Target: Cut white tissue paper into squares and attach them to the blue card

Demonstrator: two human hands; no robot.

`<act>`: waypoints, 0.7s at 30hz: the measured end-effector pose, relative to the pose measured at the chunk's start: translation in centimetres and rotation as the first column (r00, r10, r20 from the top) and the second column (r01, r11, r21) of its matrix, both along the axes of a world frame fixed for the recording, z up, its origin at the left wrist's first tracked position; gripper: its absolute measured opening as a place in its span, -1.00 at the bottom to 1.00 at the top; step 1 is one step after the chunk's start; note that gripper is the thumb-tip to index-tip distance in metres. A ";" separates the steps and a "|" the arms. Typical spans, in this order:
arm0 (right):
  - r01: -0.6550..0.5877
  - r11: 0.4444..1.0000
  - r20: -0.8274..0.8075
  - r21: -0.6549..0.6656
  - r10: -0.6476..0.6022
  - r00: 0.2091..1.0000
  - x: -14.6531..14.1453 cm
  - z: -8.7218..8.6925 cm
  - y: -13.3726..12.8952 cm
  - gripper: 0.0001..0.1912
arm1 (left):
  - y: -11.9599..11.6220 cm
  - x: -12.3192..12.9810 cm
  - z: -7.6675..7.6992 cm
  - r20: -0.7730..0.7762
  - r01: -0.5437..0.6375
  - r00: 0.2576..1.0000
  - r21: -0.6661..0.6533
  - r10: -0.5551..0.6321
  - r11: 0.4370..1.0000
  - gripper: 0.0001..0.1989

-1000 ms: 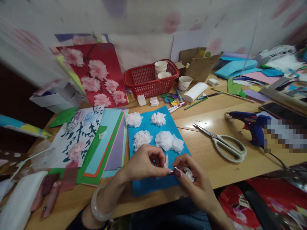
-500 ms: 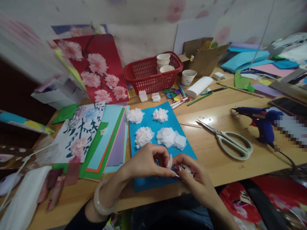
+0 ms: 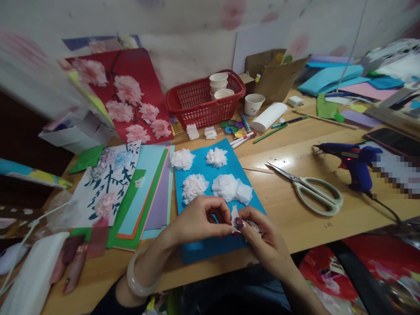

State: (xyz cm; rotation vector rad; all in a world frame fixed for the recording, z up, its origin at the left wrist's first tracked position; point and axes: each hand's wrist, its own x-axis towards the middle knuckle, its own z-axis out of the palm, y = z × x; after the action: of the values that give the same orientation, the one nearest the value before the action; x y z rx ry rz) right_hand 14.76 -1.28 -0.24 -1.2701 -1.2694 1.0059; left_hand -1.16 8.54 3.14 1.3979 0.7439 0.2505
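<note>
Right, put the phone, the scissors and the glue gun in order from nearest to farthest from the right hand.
Starting at the right hand:
1. Scissors, just off to its right, beyond the blue sheet.
2. Glue gun, farther right, past the scissors' handles.
3. Phone, farthest right, behind the glue gun.

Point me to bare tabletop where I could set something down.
Bare wood shows between the green pencil and scissors, and between the scissors and the front edge of the table. It's crowded around the red basket, across the coloured papers at left, and over the blue sheet, with the left hand and right hand.
</note>
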 end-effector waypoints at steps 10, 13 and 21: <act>-0.024 0.998 0.047 0.066 0.021 0.999 0.1 -0.3 0.0 -0.82 | -0.1 0.0 -0.3 0.100 0.015 0.995 -0.127 -0.002 0.992 -0.52; -0.052 0.997 0.069 0.061 0.048 0.996 0.2 -0.4 -0.1 -0.81 | 0.0 -0.1 -0.3 0.087 0.025 0.996 -0.126 -0.014 0.992 -0.54; -0.106 0.991 0.136 0.077 0.095 0.986 0.2 -0.6 -0.2 -0.82 | -0.1 0.1 -0.3 0.024 0.049 0.999 -0.034 -0.048 0.998 -0.65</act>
State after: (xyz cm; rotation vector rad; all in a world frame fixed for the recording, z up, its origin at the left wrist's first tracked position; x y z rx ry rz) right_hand 14.93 -1.50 -0.81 -1.2342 -1.4752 0.9409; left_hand -1.07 8.48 2.84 1.3761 0.6920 0.2144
